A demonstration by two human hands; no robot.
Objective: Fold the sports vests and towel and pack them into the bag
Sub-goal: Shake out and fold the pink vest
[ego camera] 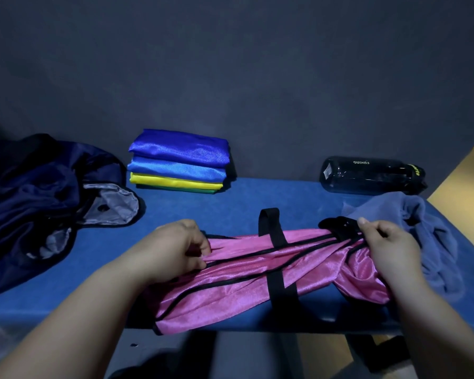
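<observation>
Both hands are on the pink vest [257, 272] now, stretched lengthwise along the front edge of the blue bench [257, 203]. The left hand [175, 247] pinches one end, fingers curled into the fabric beside the black piping, while the right hand [386, 250] grips the other end, thumb up and fingers wrapped round the bunched cloth near the black elastic strap [278, 269]. Holding both ends looks like a way to pull the slippery cloth taut and line up the edges before the next fold. This vest is only part folded, I'd say, with loose creases across it. Behind it sits a neat stack of folded vests [178, 162], deep blue on top, then lighter blue, yellow and a sliver of green, parked at the back, probably to keep the working space free. The dark navy bag [39, 192] lies slumped on the left with its grey lining showing, mouth open, nothing visibly packed. The greyish-blue towel [422, 231] is still crumpled, just beside the right hand. A dark water bottle [372, 173] lies on its side behind it.
</observation>
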